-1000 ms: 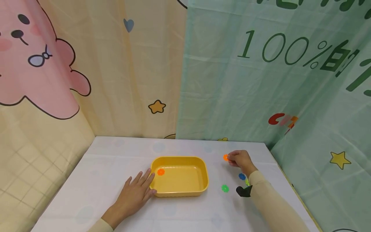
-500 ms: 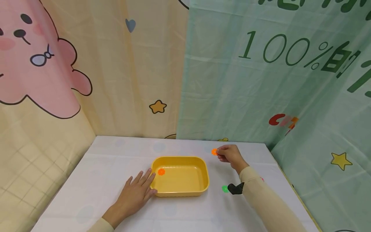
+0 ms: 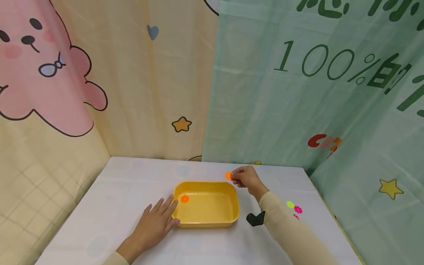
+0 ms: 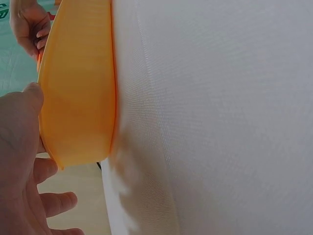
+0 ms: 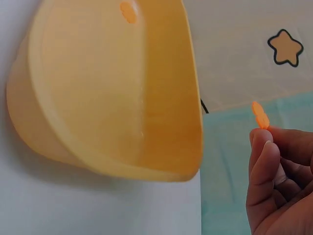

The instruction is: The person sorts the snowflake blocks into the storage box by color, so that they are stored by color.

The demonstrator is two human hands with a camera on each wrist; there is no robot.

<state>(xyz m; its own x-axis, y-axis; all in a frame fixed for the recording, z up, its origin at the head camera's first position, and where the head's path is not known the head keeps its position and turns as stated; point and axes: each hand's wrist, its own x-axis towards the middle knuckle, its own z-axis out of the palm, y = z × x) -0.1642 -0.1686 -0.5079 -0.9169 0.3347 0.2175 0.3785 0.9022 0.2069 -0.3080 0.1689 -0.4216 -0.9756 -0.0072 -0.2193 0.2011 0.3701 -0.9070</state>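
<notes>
A yellow rectangular tray [image 3: 205, 223] stands on the white table. Inside it, toward the left end, lies an orange flower-shaped piece [image 3: 184, 198]. My left hand [image 3: 154, 222] rests against the tray's left rim, its fingers spread and fairly straight. The thumb [image 4: 33, 95] touches the rim in the left wrist view. Beyond the tray's back right corner, my right hand [image 3: 247, 179] pinches another thin orange flower-shaped piece [image 5: 260, 116] between thumb and fingertips, raised above the table.
Lime-yellow [image 3: 290, 204] and pink [image 3: 298, 209] flower pieces lie on the table to the right, one more pink piece partly hidden by the sleeve. A black strap end [image 3: 255, 219] hangs at the right wrist. Printed curtains [image 3: 159, 92] stand behind the table.
My right hand has moved left toward the tray with the orange piece, uncovering the lime-yellow and pink pieces and covering the green and blue ones. My left hand has stayed on the rim.
</notes>
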